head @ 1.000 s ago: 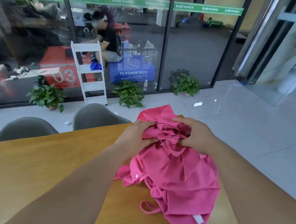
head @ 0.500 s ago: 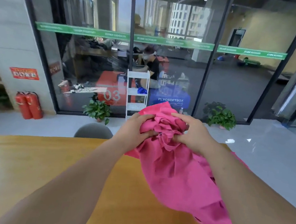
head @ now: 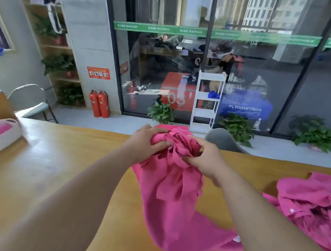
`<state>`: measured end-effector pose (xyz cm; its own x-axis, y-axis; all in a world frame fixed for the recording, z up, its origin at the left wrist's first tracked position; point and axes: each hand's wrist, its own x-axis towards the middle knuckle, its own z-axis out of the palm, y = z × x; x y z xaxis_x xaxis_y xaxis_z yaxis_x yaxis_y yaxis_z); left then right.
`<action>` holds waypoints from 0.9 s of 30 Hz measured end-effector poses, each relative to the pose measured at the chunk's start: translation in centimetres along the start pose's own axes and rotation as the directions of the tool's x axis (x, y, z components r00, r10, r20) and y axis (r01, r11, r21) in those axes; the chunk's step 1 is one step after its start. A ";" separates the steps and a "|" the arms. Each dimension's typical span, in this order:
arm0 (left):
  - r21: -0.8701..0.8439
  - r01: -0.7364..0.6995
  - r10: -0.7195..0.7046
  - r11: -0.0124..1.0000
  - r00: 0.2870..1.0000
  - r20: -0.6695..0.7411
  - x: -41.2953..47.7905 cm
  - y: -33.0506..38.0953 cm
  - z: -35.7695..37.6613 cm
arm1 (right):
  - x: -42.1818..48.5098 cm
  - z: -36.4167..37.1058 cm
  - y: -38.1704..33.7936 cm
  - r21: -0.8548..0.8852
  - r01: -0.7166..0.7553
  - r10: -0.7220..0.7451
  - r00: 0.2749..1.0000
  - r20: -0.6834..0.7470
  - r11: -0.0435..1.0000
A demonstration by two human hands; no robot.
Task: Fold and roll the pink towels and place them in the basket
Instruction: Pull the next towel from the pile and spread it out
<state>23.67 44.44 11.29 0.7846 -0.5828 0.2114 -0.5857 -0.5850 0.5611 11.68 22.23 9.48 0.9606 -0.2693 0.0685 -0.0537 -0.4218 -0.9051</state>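
A crumpled pink towel (head: 173,206) hangs over the middle of the wooden table (head: 49,173), its lower part trailing on the tabletop. My left hand (head: 145,143) grips its bunched top on the left, and my right hand (head: 204,162) grips the same bunch on the right. A second pink cloth pile (head: 315,208) lies crumpled at the table's right side. The white basket (head: 0,141) sits at the far left of the table with something pink inside it.
A grey chair back (head: 221,139) stands behind the table's far edge, and another chair (head: 34,106) is at the left. Beyond are a glass wall, a white shelf rack (head: 205,103), potted plants and two red fire extinguishers (head: 99,104).
The view has swung left, bringing the basket and the second pink pile into sight. Both hands have carried the gripped towel to the table's middle, away from the pile.
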 end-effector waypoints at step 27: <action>0.444 0.041 -0.322 0.895 0.748 0.580 -9.9 -11.6 24.2 | -4.3 7.0 21.4 -0.482 -0.236 0.427 0.839 0.337 0.844</action>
<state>17.80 43.39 -16.69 0.6574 -0.5749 -0.4871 -0.5825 -0.7978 0.1554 8.33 20.42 -13.07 0.8748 -0.1143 -0.4708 -0.4035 -0.7096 -0.5776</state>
